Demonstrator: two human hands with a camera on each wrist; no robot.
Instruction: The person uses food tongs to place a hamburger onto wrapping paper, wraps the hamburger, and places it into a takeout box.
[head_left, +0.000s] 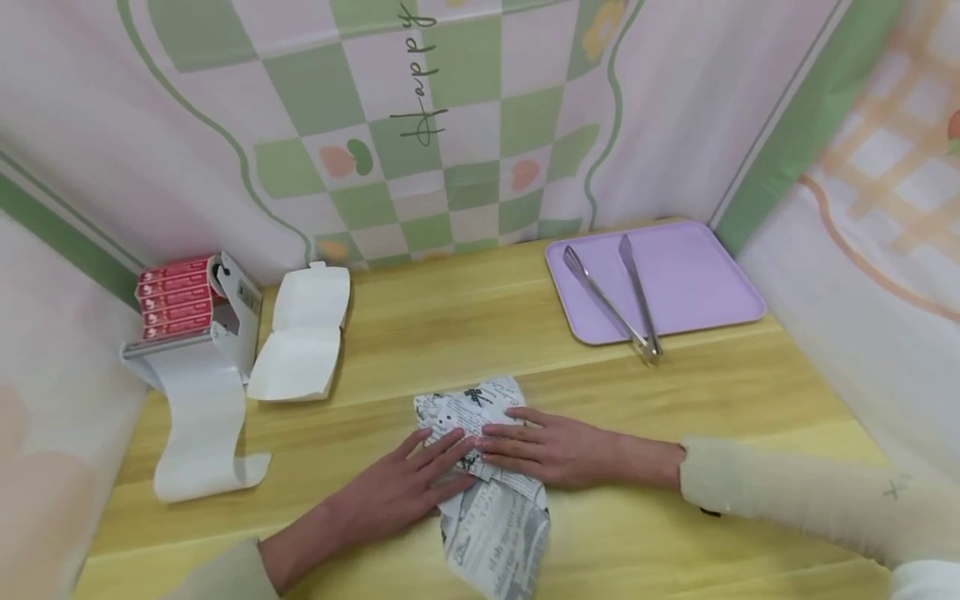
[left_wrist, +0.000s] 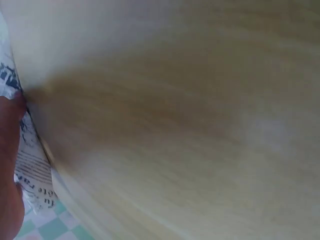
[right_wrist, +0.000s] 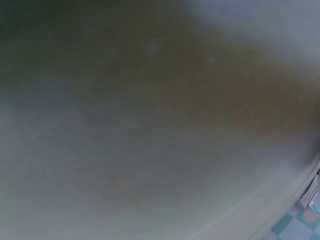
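Printed paper (head_left: 465, 405) lies folded on the wooden table (head_left: 420, 329), in front of the person, its long tail reaching toward the near edge; whether anything is wrapped inside cannot be told. The step in hand looks like smoothing the folded part flat. To do it well, I would keep both palms low, press evenly from the middle outward, square the uneven sides, and leave the loose tail until the upper folds lie firm; pushing too hard sideways could crease or tear the thin sheet.

Both hands come in palm down from opposite sides. The left hand (head_left: 390, 493) rests on the left side of the folds, the right hand (head_left: 558, 450) on the right, their fingertips near one another over the middle. Neither is clenched or grasping: the fingers lie extended, slightly spread, simply touching the paper. Smallest of all, the left thumb points across the lower fold; the right thumb I cannot make out.
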